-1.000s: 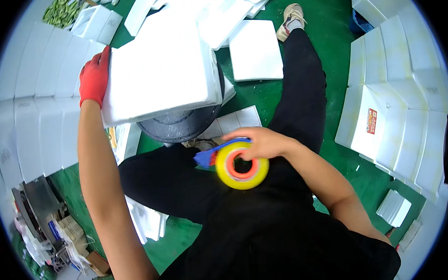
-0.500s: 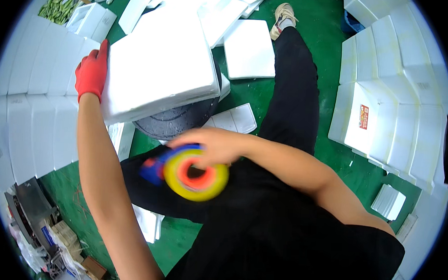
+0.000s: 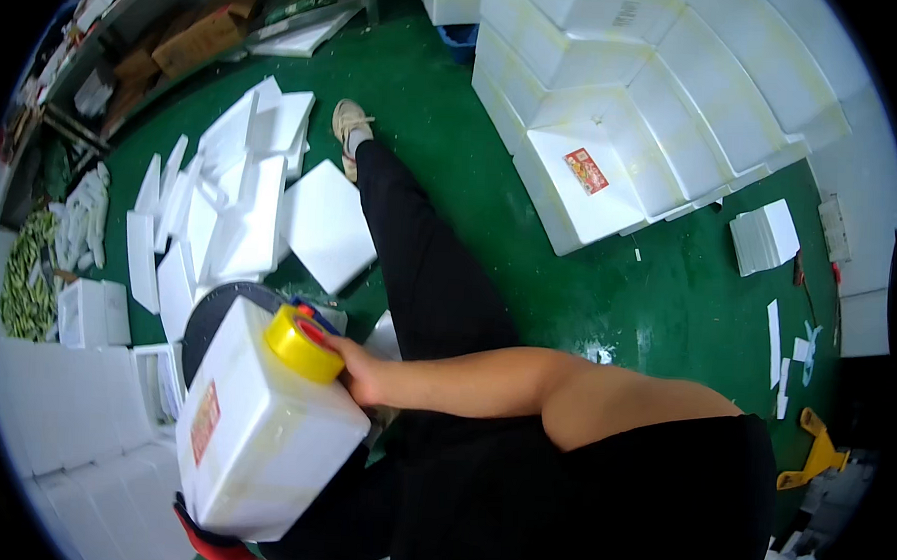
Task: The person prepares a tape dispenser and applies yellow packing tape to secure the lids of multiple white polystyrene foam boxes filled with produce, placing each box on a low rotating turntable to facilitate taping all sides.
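A white foam box [image 3: 281, 453] with a red label leans at a slant in front of me, over my left leg and against a round black tub or stool [image 3: 229, 315]. At the lower corner of that box, my left hand [image 3: 215, 548] in a red glove with a dark palm grips it from below, its fingers partly hidden. My bare right hand [image 3: 362, 374] is closed on a tape dispenser [image 3: 306, 344] with a yellow roll and blue and red parts. The roll rests at the box's upper edge.
Loose white foam lids [image 3: 236, 211] lie piled on the green floor beyond the tub. Stacked foam boxes [image 3: 616, 117] stand at the far right and more along the left. A yellow plastic tool [image 3: 811, 456] lies at the right; green vegetables [image 3: 30, 272] are at the left.
The box has been turned from lying flat to standing tilted, its labelled side showing. My left hand moved down to its lower corner; the tape dispenser came up to its edge. The view swung right.
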A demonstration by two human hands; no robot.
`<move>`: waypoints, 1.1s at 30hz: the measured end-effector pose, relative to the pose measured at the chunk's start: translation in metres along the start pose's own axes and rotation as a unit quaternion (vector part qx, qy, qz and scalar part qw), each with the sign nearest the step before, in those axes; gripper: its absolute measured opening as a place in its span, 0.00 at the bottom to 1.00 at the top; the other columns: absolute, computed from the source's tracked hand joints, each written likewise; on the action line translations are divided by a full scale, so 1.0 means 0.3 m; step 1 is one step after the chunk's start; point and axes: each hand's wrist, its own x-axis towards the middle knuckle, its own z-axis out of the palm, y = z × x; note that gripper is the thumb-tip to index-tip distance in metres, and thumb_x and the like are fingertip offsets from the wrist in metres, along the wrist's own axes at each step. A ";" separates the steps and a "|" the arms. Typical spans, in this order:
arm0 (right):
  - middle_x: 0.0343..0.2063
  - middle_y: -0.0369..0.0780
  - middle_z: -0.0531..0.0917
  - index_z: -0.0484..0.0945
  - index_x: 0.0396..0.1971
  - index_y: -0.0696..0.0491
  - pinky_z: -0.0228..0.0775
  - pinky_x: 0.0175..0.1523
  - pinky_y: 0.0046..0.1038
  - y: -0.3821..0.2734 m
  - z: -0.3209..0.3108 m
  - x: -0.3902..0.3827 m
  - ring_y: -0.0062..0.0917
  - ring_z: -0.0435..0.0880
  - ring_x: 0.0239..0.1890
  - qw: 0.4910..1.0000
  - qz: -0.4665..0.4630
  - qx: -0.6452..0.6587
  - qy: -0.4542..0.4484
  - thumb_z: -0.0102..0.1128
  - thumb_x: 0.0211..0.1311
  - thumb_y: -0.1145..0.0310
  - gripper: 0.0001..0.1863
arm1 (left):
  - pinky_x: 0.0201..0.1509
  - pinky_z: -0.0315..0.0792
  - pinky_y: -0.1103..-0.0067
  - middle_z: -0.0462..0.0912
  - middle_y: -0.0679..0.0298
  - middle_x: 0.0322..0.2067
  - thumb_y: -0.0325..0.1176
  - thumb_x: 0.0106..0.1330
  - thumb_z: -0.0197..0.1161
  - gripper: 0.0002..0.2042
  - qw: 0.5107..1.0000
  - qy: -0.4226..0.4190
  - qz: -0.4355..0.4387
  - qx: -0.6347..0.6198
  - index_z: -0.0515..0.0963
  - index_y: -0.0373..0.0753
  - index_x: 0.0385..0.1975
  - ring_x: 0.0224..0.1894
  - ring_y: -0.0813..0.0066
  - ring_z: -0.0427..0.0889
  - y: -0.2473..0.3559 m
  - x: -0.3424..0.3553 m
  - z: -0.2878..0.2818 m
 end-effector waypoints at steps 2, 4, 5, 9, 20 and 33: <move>0.66 0.41 0.75 0.67 0.70 0.47 0.67 0.70 0.42 -0.022 0.008 -0.033 0.34 0.76 0.65 0.999 -0.016 0.021 0.042 0.55 0.72 0.44 0.33 | 0.64 0.71 0.59 0.77 0.46 0.62 0.35 0.72 0.56 0.23 0.995 -0.070 0.058 -0.026 0.75 0.32 0.64 0.60 0.53 0.78 0.014 -0.021 0.016; 0.65 0.41 0.75 0.67 0.70 0.47 0.67 0.70 0.43 -0.078 0.009 -0.120 0.34 0.76 0.65 0.998 -0.062 0.019 0.018 0.54 0.71 0.44 0.34 | 0.66 0.70 0.60 0.77 0.44 0.62 0.36 0.72 0.57 0.23 0.991 -0.081 0.089 -0.066 0.76 0.29 0.63 0.61 0.51 0.77 0.011 -0.004 0.070; 0.65 0.41 0.76 0.68 0.69 0.47 0.66 0.71 0.43 -0.123 -0.010 -0.198 0.34 0.76 0.65 0.996 -0.079 0.031 -0.001 0.54 0.71 0.43 0.34 | 0.68 0.67 0.60 0.73 0.46 0.65 0.37 0.73 0.54 0.25 0.979 -0.133 0.131 -0.078 0.72 0.29 0.66 0.64 0.52 0.74 0.050 -0.003 0.137; 0.65 0.42 0.75 0.67 0.70 0.47 0.58 0.75 0.47 -0.321 -0.165 -0.586 0.37 0.73 0.67 0.918 -0.352 -0.095 -0.153 0.53 0.69 0.41 0.36 | 0.72 0.65 0.58 0.64 0.50 0.72 0.39 0.72 0.51 0.30 0.914 -0.285 0.243 -0.153 0.63 0.31 0.72 0.71 0.51 0.68 0.339 -0.176 0.576; 0.75 0.38 0.57 0.59 0.74 0.40 0.31 0.64 0.87 -0.658 -0.832 -1.275 0.49 0.41 0.80 0.716 -0.680 0.156 0.038 0.49 0.65 0.34 0.42 | 0.78 0.52 0.69 0.67 0.52 0.71 0.16 0.63 0.54 0.32 0.786 -0.543 0.294 -0.011 0.64 0.33 0.72 0.75 0.58 0.63 0.391 -0.546 1.155; 0.62 0.45 0.77 0.73 0.61 0.56 0.49 0.71 0.61 -0.797 -0.851 -1.094 0.43 0.70 0.67 0.756 -0.648 0.087 -0.040 0.63 0.62 0.52 0.32 | 0.69 0.66 0.73 0.79 0.56 0.62 0.23 0.71 0.61 0.22 0.960 -0.244 0.115 0.067 0.74 0.33 0.65 0.64 0.67 0.76 0.156 -0.089 0.501</move>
